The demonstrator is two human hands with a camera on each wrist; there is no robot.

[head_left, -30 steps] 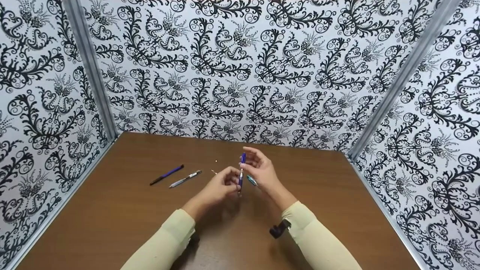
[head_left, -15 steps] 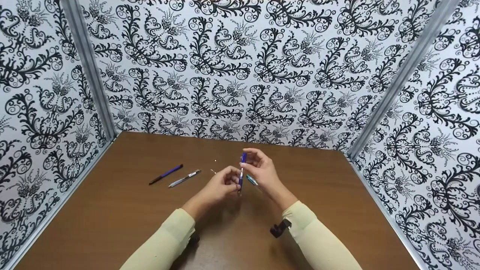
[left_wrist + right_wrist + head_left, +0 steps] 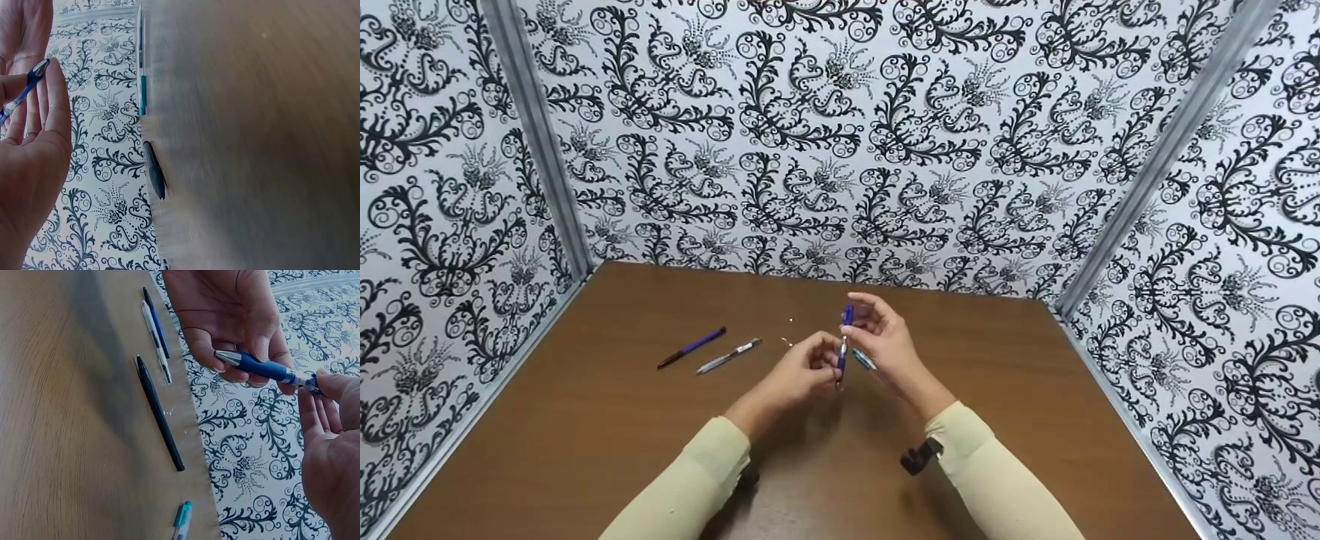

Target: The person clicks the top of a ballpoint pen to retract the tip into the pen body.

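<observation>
A blue pen (image 3: 841, 364) with a silver tip is held upright and slightly tilted between both hands, above the table. My left hand (image 3: 802, 367) pinches its lower barrel near the tip, thumb on the blue grip (image 3: 263, 367). My right hand (image 3: 885, 341) pinches the upper end between thumb and fingers, its forefinger raised past the top. Behind the right hand lies a clear pen with a teal end (image 3: 863, 359). A black pen (image 3: 160, 413) lies on the table in the right wrist view; my left hand hides it in the head view.
Left of the hands, a purple-and-black pen (image 3: 692, 348) and a clear grey pen (image 3: 730, 356) lie side by side on the brown table (image 3: 607, 435). Small pale specks (image 3: 787, 342) sit beyond the left hand. Patterned walls (image 3: 810, 150) enclose the back and sides.
Both hands keep their hold in nearly the same place. The right forefinger has shifted slightly, and the pen's upper end looks slightly turned. The pens on the table have not moved.
</observation>
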